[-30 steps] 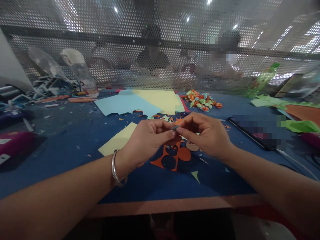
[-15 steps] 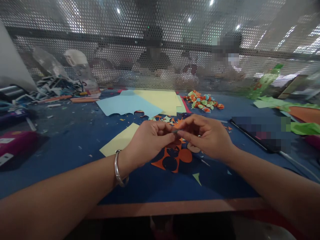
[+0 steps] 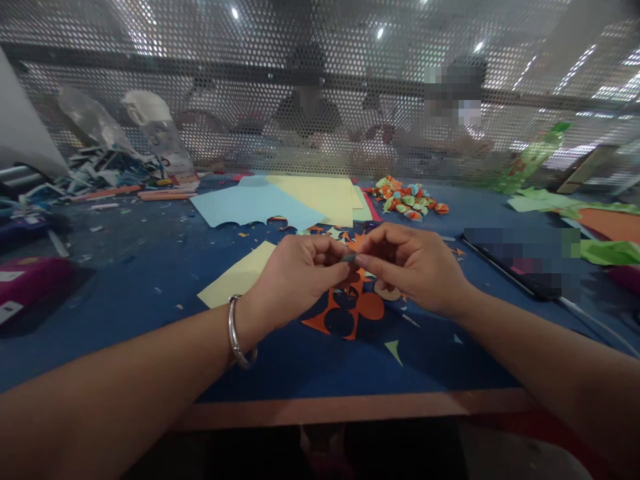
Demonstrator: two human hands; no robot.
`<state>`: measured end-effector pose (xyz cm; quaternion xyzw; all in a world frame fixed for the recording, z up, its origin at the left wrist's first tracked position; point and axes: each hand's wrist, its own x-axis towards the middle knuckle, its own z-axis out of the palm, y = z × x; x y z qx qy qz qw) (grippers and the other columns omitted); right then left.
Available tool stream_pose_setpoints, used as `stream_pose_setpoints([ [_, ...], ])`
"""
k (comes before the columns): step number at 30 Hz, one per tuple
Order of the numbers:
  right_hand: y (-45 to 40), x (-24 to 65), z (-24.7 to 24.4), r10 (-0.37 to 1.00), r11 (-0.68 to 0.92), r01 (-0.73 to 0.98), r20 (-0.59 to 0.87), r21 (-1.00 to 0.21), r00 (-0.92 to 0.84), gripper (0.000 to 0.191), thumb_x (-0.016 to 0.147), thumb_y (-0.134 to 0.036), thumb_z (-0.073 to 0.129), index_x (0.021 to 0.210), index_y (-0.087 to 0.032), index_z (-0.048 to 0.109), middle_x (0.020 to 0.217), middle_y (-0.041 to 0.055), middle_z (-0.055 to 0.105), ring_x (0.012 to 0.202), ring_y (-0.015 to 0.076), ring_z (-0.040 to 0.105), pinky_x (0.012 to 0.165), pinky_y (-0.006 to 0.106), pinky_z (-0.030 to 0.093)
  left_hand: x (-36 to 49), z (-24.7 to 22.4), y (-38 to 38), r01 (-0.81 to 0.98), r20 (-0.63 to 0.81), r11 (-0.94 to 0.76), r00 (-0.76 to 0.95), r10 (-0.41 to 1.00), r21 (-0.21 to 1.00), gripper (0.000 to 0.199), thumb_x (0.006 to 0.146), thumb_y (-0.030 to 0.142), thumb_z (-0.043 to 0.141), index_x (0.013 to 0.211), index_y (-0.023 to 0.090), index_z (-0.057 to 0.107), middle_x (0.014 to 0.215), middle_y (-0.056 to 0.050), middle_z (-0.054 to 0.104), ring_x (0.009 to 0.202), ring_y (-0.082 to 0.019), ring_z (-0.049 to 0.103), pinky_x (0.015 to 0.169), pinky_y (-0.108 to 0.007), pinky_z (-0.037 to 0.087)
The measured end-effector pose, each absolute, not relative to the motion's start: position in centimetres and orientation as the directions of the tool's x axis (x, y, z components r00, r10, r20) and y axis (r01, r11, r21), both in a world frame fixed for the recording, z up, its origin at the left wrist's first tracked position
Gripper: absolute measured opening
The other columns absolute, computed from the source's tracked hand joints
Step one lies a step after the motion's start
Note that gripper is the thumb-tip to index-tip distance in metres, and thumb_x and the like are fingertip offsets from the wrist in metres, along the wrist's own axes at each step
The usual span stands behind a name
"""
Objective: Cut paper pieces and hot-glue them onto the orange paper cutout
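My left hand [image 3: 305, 273] and my right hand [image 3: 415, 267] meet above the middle of the table. Their thumbs and fingertips pinch a small greenish-grey piece [image 3: 351, 258], perhaps paper; most of it is covered. Under the hands lies an orange paper sheet with round holes [image 3: 324, 322], and an orange paper circle [image 3: 371, 307] rests against it. A round tan object [image 3: 387, 291] is partly hidden below my right fingers. A pale yellow sheet [image 3: 235, 275] lies left of my left hand, whose wrist wears a silver bangle.
Blue [image 3: 240, 205] and yellow paper [image 3: 320, 190] lie at the back, beside a pile of small coloured paper pieces [image 3: 410, 200]. A phone [image 3: 515, 263] with a cable is at right, a bottle [image 3: 163, 140] at back left. A perforated metal screen [image 3: 230, 80] stands behind; people show through it.
Both hands stay pinched together and the fingers have shifted slightly; more of the small greenish-grey piece shows. The camera view has moved a little.
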<state>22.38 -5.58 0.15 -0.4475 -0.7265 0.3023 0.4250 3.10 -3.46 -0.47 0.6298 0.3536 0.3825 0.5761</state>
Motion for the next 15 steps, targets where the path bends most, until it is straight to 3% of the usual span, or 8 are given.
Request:
stream_pose_setpoints([
  [4,-5.62,22.3,0.65,0.937,0.341,0.362,0.285,-0.868,-0.2,0.027,0.078,-0.037,0.082,0.084,-0.018,0.065,0.062,-0.0047,0.06,0.041,0.008,0.054,0.037,0.021,0.043,3.02,-0.41,-3.38,-0.086,0.047,-0.007,0.472,0.88,0.996,0.027,0.071,0.019,0.083,0.095,0.014,0.073,0.082,-0.004,0.077,0.077,-0.015,0.073,0.078,-0.029,0.058],
  [10,-5.65,22.35,1.09,0.949,0.3,0.289,0.254,-0.909,-0.187,0.029,0.074,-0.036,0.085,0.082,-0.017,0.065,0.062,-0.0053,0.06,0.042,0.0072,0.054,0.038,0.019,0.045,2.79,-0.42,-3.03,-0.148,0.014,0.067,0.487,0.873,0.987,0.022,0.074,0.027,0.084,0.085,0.011,0.073,0.079,-0.005,0.076,0.074,-0.015,0.073,0.077,-0.028,0.058],
  [15,-5.57,22.54,1.03,0.949,0.288,0.266,0.237,-0.92,-0.206,0.03,0.078,-0.04,0.081,0.083,-0.016,0.064,0.059,-0.0053,0.059,0.04,0.007,0.053,0.038,0.02,0.043,2.67,-0.64,-2.92,-0.143,0.035,0.047,0.517,0.856,0.989,0.021,0.077,0.026,0.082,0.09,0.012,0.072,0.081,-0.004,0.077,0.078,-0.014,0.074,0.081,-0.028,0.059],
])
